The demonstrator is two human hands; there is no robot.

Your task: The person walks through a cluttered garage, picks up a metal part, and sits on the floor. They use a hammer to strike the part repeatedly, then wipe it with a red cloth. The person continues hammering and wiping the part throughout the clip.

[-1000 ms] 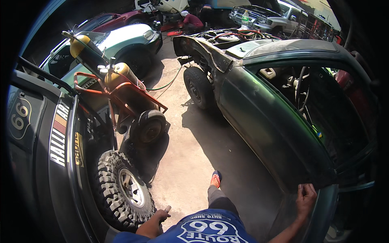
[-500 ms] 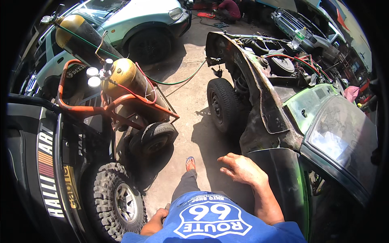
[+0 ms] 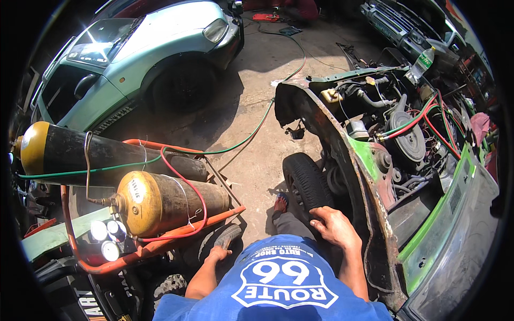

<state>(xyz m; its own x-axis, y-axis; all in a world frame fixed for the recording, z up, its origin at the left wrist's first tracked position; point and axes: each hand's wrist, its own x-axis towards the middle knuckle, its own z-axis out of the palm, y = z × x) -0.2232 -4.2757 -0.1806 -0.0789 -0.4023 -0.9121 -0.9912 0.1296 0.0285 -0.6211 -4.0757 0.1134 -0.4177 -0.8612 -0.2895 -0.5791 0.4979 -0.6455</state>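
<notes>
Head view: right hand [image 3: 336, 227] half-open, seemingly empty, left hand [image 3: 217, 254] curled, contents unclear; keep both off the ragged fender [image 3: 369, 200].

Front tire [image 3: 304, 179]: black, treaded, upright, under the rusty fender [image 3: 350, 166]; right hand [image 3: 338, 227] overlaps its lower end in view. Cart wheel [image 3: 217, 236]: smaller, dusty grey-black, below the orange frame [image 3: 217, 219], by left hand [image 3: 217, 253]. Contact unclear for both; cart wheel partly hidden.

Cylinders [image 3: 179, 200] left, wheel [image 3: 302, 182] between, engine [image 3: 409, 142] right
</notes>
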